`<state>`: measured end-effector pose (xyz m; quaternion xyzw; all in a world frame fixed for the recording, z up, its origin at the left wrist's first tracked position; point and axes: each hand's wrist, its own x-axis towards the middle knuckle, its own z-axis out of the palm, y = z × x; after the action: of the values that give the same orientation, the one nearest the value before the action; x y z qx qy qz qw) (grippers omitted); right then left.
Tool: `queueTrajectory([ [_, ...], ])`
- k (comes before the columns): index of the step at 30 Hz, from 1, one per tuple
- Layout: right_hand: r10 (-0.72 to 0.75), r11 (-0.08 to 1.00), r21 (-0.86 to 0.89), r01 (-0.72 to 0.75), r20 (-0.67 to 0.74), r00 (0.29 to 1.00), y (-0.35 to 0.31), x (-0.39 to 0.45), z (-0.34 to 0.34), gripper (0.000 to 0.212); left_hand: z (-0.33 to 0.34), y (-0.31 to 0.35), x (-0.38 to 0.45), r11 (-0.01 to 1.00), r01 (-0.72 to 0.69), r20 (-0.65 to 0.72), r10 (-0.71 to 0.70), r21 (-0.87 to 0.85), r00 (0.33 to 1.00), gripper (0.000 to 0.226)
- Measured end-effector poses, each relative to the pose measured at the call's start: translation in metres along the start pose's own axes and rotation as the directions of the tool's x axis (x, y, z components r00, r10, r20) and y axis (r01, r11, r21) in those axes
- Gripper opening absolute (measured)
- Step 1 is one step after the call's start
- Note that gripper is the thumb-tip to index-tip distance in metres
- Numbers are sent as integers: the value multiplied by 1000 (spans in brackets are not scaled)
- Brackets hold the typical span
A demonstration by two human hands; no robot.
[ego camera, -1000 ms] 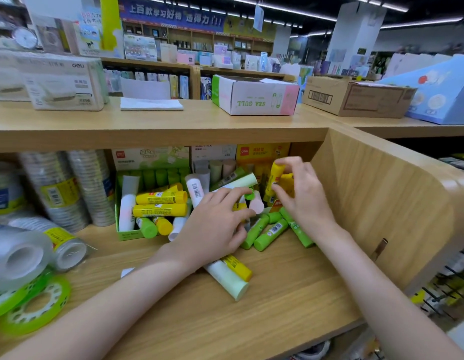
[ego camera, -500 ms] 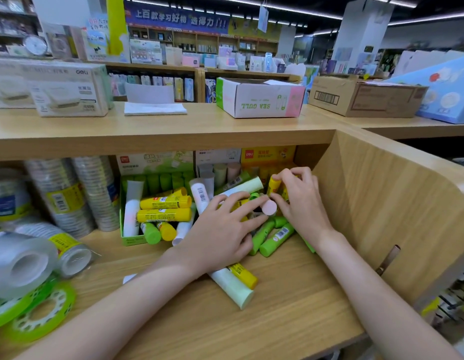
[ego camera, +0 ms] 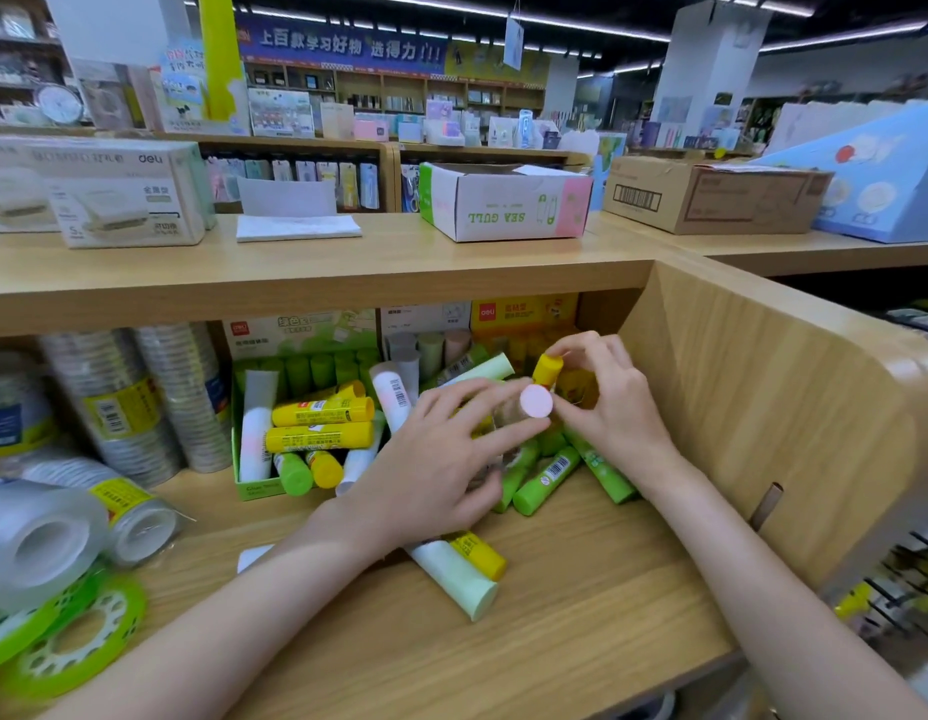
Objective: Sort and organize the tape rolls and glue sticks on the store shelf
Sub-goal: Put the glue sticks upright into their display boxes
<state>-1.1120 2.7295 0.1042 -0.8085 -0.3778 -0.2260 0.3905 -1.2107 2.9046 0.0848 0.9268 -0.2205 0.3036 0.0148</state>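
Observation:
Glue sticks lie jumbled on the lower wooden shelf. My left hand grips a pink-capped glue stick, its round end facing me. My right hand pinches a yellow glue stick upright just behind it, fingertips close to the pink cap. Green glue sticks lie under both hands. A pale green stick and a small yellow one lie near my left wrist. A green display box holds yellow, white and green sticks. Clear tape rolls and green tape rolls sit at the left.
Stacked tape sleeves stand at the back left. Product boxes line the shelf's rear. A slanted wooden side panel closes the right. On the top shelf are a Sea Gull box, a cardboard carton and a white Deli box.
My right hand lowered the yellow stick, then raised it again. My left hand lifted the pink-capped stick out of the pile toward me. The camera moved closer.

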Motion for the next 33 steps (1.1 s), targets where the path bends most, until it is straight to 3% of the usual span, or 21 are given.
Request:
queueTrajectory([
  [5, 49, 997, -50, -52, -62, 997, -1, 1, -2, 38, -2, -2, -2, 989, 141, -207, -148, -48, 967, 42],
  [8, -57, 976, -215, 40, -73, 996, -3, 4, 5, 36, -3, -3, -2, 971, 226, -234, -239, -82, 942, 39],
  [11, -38, 949, -314, 32, -12, 999, -6, 9, 14, 28, -1, -3, -2, 982, 162, -132, -174, -99, 976, 50],
  [15, -75, 930, -363, 65, -14, 997, -8, 12, 21, 22, 7, -4, -1, 998, 28, 43, -30, 50, 999, 45],
  [20, -74, 952, -301, 53, -57, 996, -8, 19, 16, 20, 8, -7, -2, 997, -22, 27, 21, 67, 999, 38],
  [23, -48, 929, -369, 29, -41, 998, 3, 24, 16, 12, 10, -8, -2, 992, -66, 48, 61, 107, 997, 39],
  [28, 185, 869, -484, -103, 124, 975, 5, 33, 13, 29, 10, -10, -2, 985, -91, 85, 80, 145, 993, 44],
  [33, 272, 849, -507, -148, 180, 945, -2, 32, 11, 34, 9, -7, -3, 994, -58, 71, 51, 89, 996, 37],
])
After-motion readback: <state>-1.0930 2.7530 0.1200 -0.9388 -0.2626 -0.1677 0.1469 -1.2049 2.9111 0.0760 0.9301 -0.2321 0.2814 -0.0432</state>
